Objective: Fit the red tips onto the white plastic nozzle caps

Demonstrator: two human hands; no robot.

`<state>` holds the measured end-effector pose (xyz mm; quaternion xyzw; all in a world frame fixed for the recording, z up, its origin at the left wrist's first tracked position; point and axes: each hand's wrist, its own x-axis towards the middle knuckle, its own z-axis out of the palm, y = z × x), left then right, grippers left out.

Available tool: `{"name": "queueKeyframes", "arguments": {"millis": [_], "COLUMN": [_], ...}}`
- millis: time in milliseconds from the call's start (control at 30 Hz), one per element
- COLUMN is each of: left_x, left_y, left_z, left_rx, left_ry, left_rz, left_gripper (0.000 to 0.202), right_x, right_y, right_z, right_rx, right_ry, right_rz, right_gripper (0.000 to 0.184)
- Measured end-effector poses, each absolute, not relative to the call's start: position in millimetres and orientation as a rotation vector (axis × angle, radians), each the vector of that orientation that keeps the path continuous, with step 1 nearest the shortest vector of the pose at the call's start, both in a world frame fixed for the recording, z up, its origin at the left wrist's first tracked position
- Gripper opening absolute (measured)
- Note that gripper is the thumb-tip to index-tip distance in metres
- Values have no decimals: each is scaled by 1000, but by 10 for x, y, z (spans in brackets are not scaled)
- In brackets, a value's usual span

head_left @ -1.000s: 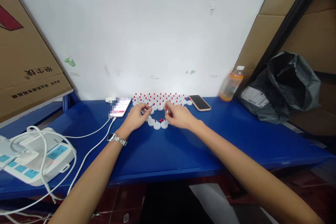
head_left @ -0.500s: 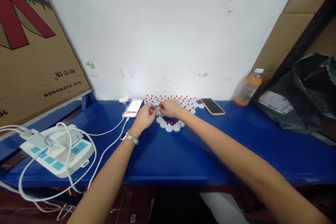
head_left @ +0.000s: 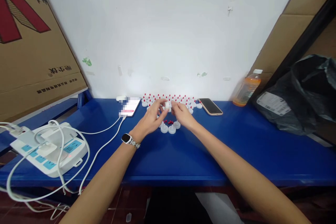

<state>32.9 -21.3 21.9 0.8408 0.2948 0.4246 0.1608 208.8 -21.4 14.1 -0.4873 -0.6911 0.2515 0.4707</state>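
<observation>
My left hand, with a watch at its wrist, pinches a white nozzle cap between thumb and fingers. Close by on the right, the fingers of my right hand are pinched together beside that cap; what they hold, if anything, is too small to make out. Below my hands, several white nozzle caps without red tips stand in a curve around a few small loose red tips. Behind my hands, many white nozzle caps with red tips stand in rows, partly hidden by my fingers.
A lit phone with a charging cable lies at left, a dark-screened phone at right. A power strip with tangled white cables sits at the left edge. An orange drink bottle and a black plastic bag stand at right.
My left hand has moved right and lifted a white nozzle cap from the curved group. My right hand has shifted slightly right, beside it. The view has turned a little.
</observation>
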Motion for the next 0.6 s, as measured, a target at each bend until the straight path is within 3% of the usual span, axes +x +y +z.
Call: {"name": "queueKeyframes", "arguments": {"millis": [200, 367, 600], "left_x": [399, 384, 208], "left_y": [-228, -89, -17], "left_z": [215, 161, 178], "left_rx": [2393, 2047, 2242], "left_ry": [858, 977, 1030], "left_rz": [1188, 1301, 1124], "left_gripper": [32, 39, 32], "right_x": [2011, 2087, 2267], "right_y": [-315, -340, -250], "right_z": [234, 275, 196], "right_rx": [-1165, -1268, -1331], "right_ry": [-1684, -1691, -1994], "right_rz": [505, 339, 356], "right_gripper": [53, 45, 30]}}
